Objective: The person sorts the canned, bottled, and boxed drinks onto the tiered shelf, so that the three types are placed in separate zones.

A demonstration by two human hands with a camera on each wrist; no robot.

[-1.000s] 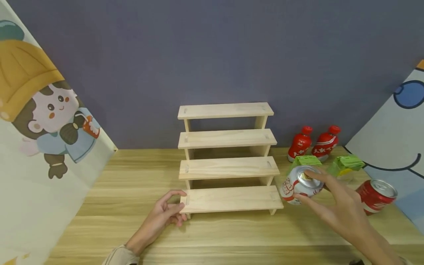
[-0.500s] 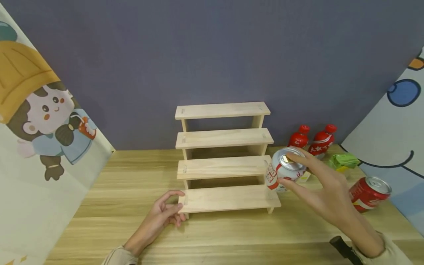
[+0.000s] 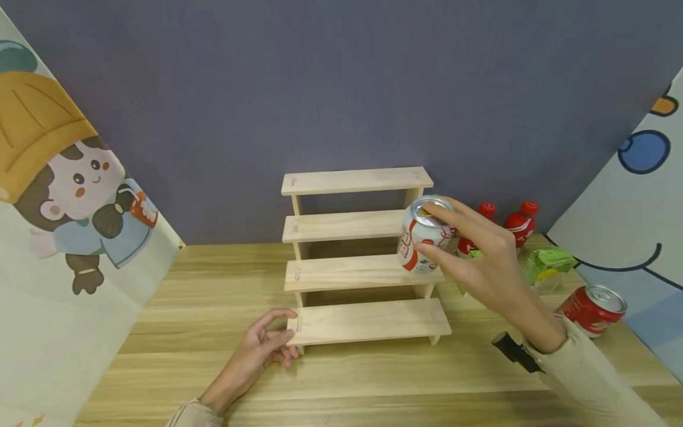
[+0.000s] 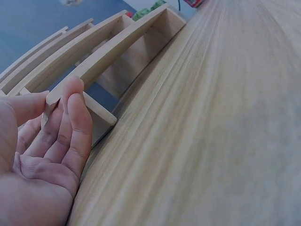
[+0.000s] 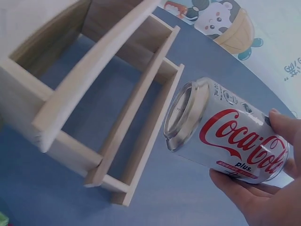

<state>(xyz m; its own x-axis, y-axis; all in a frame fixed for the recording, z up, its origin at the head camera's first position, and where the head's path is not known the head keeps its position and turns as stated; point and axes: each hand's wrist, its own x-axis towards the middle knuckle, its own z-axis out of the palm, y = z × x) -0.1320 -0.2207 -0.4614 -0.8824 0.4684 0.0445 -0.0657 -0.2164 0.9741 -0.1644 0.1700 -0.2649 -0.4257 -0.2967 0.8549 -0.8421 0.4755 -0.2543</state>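
Note:
A wooden four-step display rack (image 3: 368, 320) stands on the table against the grey-blue wall. At its lowest step, my left hand (image 3: 262, 343) pinches the left end of the board between thumb and fingers; the left wrist view shows the thumb (image 4: 30, 106) on that board's corner. My right hand (image 3: 480, 255) holds a white Coca-Cola Plus can (image 3: 421, 237) by its upper part, in front of the right side of the rack's upper steps. In the right wrist view, the bottom of the can (image 5: 186, 115) appears apart from the boards.
Right of the rack stand two red bottles (image 3: 520, 224), partly behind my right hand. A green-topped carton (image 3: 552, 264) and a red Coca-Cola can (image 3: 592, 309) stand nearer. Cartoon-printed panels (image 3: 80, 178) border both sides of the wooden table (image 3: 341, 385).
My right hand has carried the white can left and upward, from beside the rack to in front of its right side. My left hand keeps its grip on the lowest board.

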